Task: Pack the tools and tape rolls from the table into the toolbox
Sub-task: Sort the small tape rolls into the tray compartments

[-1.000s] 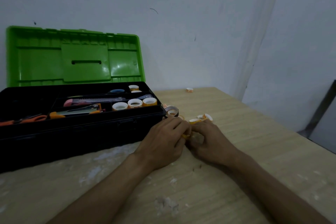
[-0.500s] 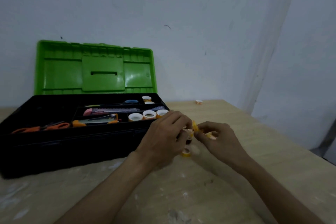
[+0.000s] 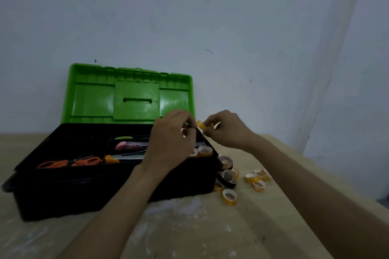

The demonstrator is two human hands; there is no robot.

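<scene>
The black toolbox (image 3: 105, 187) stands open on the table with its green lid (image 3: 130, 94) upright. Inside lie orange scissors (image 3: 69, 162), a pink cutter (image 3: 126, 145) and tape rolls (image 3: 205, 151) at the right end. My left hand (image 3: 172, 145) hovers over that right end, its fingers curled on a small pale roll that is mostly hidden. My right hand (image 3: 226, 129) pinches a yellow tape roll (image 3: 201, 125) just above the box's right rim. Loose yellow rolls (image 3: 257, 178) and black rolls (image 3: 227, 178) lie on the table beside the box.
The wooden table (image 3: 189, 231) has white smears in front of the box. Another yellow roll (image 3: 229, 196) sits near the box's front right corner. A pale wall rises close behind the box. The table's edge runs down the right side.
Both hands have risen from the table beside the box to above its right end, carrying tape rolls. The camera has tilted and moved, showing more of the loose rolls.
</scene>
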